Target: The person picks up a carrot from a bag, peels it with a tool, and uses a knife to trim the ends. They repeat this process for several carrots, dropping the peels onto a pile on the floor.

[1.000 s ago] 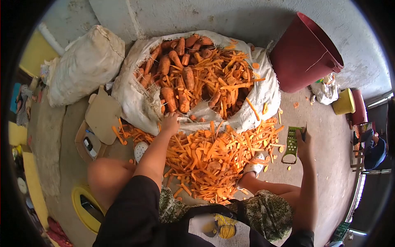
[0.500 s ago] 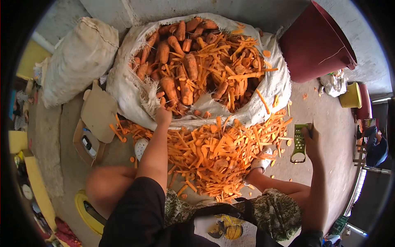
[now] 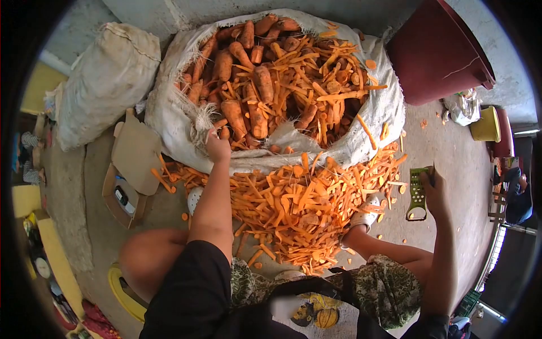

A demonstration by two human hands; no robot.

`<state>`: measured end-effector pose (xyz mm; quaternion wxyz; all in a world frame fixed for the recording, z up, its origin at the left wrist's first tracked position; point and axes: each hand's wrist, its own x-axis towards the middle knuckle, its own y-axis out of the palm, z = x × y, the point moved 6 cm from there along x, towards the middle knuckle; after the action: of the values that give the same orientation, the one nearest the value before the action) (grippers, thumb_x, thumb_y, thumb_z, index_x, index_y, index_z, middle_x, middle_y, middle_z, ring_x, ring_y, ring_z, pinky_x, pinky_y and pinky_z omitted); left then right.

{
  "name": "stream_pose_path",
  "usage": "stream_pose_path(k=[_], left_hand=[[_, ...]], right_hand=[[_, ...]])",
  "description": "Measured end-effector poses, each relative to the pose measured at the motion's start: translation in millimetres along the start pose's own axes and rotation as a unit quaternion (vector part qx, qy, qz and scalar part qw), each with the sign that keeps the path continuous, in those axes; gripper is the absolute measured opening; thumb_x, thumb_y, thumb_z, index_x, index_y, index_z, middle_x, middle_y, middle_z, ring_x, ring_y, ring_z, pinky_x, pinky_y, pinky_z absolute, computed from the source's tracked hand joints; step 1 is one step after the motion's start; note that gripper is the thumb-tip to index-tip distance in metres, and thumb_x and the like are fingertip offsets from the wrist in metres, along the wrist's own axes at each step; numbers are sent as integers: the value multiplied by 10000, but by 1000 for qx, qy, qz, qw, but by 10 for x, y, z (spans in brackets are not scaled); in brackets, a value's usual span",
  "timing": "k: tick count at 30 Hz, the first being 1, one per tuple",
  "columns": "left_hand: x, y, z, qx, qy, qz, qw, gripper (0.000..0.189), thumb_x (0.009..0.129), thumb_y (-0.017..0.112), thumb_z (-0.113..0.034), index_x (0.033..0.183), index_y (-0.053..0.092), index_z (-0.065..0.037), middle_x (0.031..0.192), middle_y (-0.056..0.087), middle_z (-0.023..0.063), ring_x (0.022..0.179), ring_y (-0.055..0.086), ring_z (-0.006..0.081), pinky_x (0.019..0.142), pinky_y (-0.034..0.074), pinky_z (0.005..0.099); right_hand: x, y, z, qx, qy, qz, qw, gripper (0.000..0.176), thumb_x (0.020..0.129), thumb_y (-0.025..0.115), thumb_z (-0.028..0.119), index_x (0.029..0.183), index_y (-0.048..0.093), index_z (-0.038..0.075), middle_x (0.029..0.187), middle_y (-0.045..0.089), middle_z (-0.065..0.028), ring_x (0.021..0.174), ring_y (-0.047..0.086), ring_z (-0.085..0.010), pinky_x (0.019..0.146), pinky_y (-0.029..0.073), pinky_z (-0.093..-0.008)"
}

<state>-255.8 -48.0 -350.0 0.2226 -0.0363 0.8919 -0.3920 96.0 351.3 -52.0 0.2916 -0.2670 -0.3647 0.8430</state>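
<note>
A big white woven sack [image 3: 377, 68] stands rolled open in front of me, full of whole carrots [image 3: 263, 85] and cut carrot strips [image 3: 299, 62]. At its near left rim my left hand [image 3: 218, 147] is closed on the frayed edge. My right hand [image 3: 435, 191], out to the right over the floor, grips a green hand grater [image 3: 418, 195] with rows of holes; a dark pointed tip shows above the fingers. Below the sack, a large heap of carrot pieces [image 3: 288, 209] lies on the floor between my feet.
A full, closed white sack [image 3: 107, 85] leans at the left. Near it sits an open cardboard box [image 3: 135, 152] holding a small device. A cracked maroon tub [image 3: 440, 56] and a yellow bucket [image 3: 486, 125] are at the right. A person [image 3: 518, 195] is at the far right.
My left hand has drawn back from the carrots inside to the sack's frayed rim. My right hand keeps the grater at about the same place. The view has shifted slightly.
</note>
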Motion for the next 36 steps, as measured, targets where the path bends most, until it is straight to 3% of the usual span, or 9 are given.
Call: stream_pose_path(k=[2, 5, 11, 15, 21, 23, 28, 30, 36], left_hand=[[-10, -31, -196, 46, 113, 29, 992, 367, 843, 513, -133, 1198, 438, -79, 1137, 514, 90, 961, 537, 268, 788, 475, 386], [143, 94, -274, 165, 167, 96, 967, 340, 845, 512, -153, 1174, 448, -90, 1246, 428, 89, 1033, 505, 251, 799, 482, 380], [57, -7, -437, 308, 110, 76, 942, 335, 853, 483, -128, 1184, 434, -107, 1298, 353, 85, 1042, 495, 247, 781, 507, 356], [317, 138, -270, 348, 171, 18, 922, 332, 858, 471, -128, 1183, 418, -87, 1297, 338, 94, 1007, 515, 249, 743, 520, 337], [276, 180, -397, 428, 230, 126, 865, 293, 875, 458, -160, 1146, 400, -65, 1157, 422, 108, 903, 549, 241, 694, 520, 349], [251, 292, -318, 431, 202, 234, 848, 300, 873, 462, -159, 1152, 396, -68, 1153, 416, 88, 863, 555, 236, 658, 515, 349], [136, 216, -425, 527, 243, 188, 792, 216, 863, 484, -164, 1062, 488, -80, 1046, 501, 81, 805, 569, 230, 601, 510, 341], [198, 206, -363, 575, 183, 212, 769, 134, 857, 494, -152, 950, 544, -69, 939, 556, 76, 777, 572, 229, 578, 500, 334], [196, 82, -459, 527, 200, 192, 804, 159, 851, 507, -165, 952, 576, -63, 874, 610, 85, 729, 582, 234, 581, 481, 328]], right_hand=[[9, 24, -2, -3, -1, 3, 1000, 185, 874, 478, 150, 779, 469, -8, 582, 428, -13, 554, 359, -72, 497, 332, -251], [13, 40, 16, 18, 13, 5, 1000, 185, 873, 478, 153, 777, 472, -6, 581, 428, -9, 556, 360, -71, 502, 330, -251], [14, 78, 8, 11, 6, 14, 1000, 188, 872, 478, 159, 781, 471, -5, 580, 428, -10, 556, 361, -74, 500, 329, -257], [20, 94, 8, -29, 15, 17, 999, 197, 870, 480, 161, 777, 462, -11, 577, 432, -27, 548, 367, -83, 493, 333, -266], [-13, 126, 6, -52, -12, 26, 998, 208, 859, 489, 175, 787, 451, -17, 571, 445, -96, 529, 385, -131, 504, 349, -302], [-7, 137, -47, -66, -14, 24, 997, 208, 856, 493, 181, 799, 454, -15, 575, 453, -122, 522, 394, -159, 512, 355, -317], [-78, 171, 145, -135, 4, 31, 990, 215, 855, 499, 205, 823, 466, -5, 621, 494, -169, 546, 436, -251, 552, 372, -352], [-86, 176, 161, -129, 0, 34, 991, 218, 857, 496, 206, 823, 463, -7, 629, 494, -173, 549, 437, -252, 556, 372, -351], [-72, 183, 116, -129, -17, 40, 991, 225, 863, 489, 208, 830, 456, -12, 640, 484, -181, 551, 420, -254, 563, 373, -345]])
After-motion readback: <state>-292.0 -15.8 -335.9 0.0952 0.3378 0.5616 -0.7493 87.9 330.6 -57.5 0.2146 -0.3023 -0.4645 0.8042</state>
